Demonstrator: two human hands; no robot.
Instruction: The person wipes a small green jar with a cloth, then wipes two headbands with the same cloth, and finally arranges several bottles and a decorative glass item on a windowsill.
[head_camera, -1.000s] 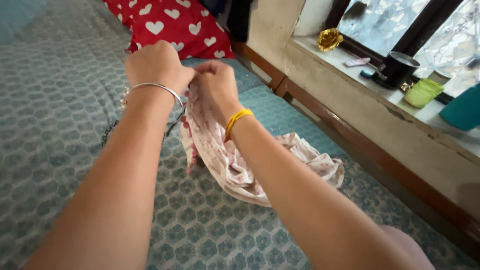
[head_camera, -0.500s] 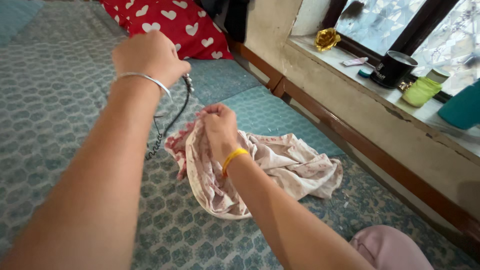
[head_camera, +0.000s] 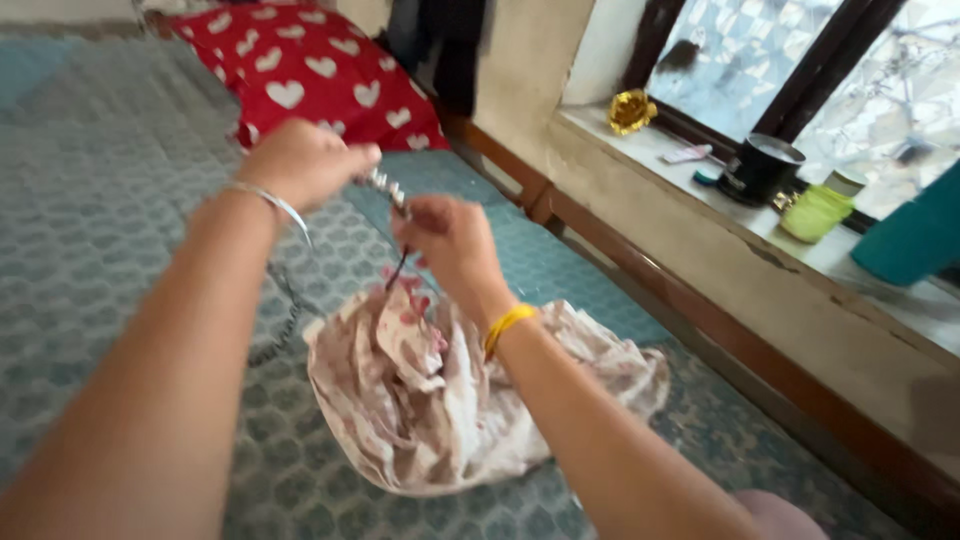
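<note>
My left hand (head_camera: 300, 160), with a silver bangle on the wrist, is closed on a dark beaded cord (head_camera: 386, 186) whose silver beads stick out past the fingers. The cord's other end lies curled on the bedspread (head_camera: 284, 322). My right hand (head_camera: 448, 240), with a yellow band on the wrist, sits just right of the left one and pinches the top of a white cloth with a red print (head_camera: 430, 400). The cloth bunches below that hand on the bed. The view is blurred, and the fingertips are hidden.
A patterned blue-green bedspread (head_camera: 120, 220) covers the bed. A red pillow with white hearts (head_camera: 300, 80) lies at the far end. On the window ledge at right (head_camera: 700, 200) stand a gold flower (head_camera: 630, 110), a dark mug (head_camera: 760, 168), a green jar (head_camera: 818, 210) and a teal container (head_camera: 915, 240).
My left hand pulled the beaded cord up and away from the cloth, then came back near the right hand. The right hand dropped lower, holding the cloth.
</note>
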